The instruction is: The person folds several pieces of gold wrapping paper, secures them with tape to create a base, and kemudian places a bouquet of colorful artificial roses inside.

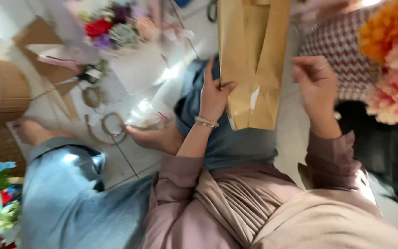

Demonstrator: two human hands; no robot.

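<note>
Across the lap, at centre frame, a folded sheet of brown kraft paper (253, 60) runs from the knee toward the far edge. Left hand (215, 94) is closed on its left edge, thumb on top, fingers beneath. Right hand (316, 83) hovers just right of the sheet, fingers loosely curled and holding nothing visible. A firm pinch near the fold should keep the layers aligned. Outward lie a mixed flower bouquet (116, 25) far left, coiled twine (111, 127) on the floor, and pink and orange pompom blooms (392, 64) at right.
</note>
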